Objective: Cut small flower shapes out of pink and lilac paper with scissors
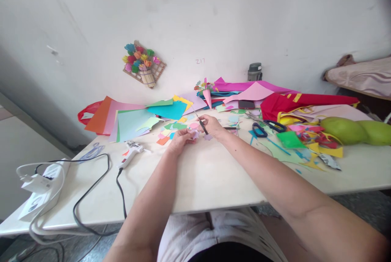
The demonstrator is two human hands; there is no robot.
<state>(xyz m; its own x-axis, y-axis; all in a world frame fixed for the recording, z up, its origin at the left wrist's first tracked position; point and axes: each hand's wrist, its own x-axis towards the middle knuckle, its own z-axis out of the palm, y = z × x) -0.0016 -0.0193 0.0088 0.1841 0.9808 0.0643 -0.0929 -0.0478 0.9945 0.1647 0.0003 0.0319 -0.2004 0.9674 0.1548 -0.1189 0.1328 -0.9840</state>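
Note:
My left hand (181, 141) is closed, pinching a small lilac paper piece (194, 134) just above the table. Close beside it, my right hand (211, 126) is closed around a thin tool with a dark handle (203, 127); its slim shaft points up and away. I cannot make out the tool's exact kind. Another lilac paper scrap (208, 136) lies under the right hand. Around both hands are small cut paper pieces, among them a pink round one (194, 125) and green ones (179, 126).
A glue gun (131, 156) lies left, its cord trailing near a power strip (45, 188). Coloured sheets (131, 121) and a pink paper cone with flowers (207, 97) are at the back. Scissors (259, 129), scraps and a green rounded object (345, 129) lie right.

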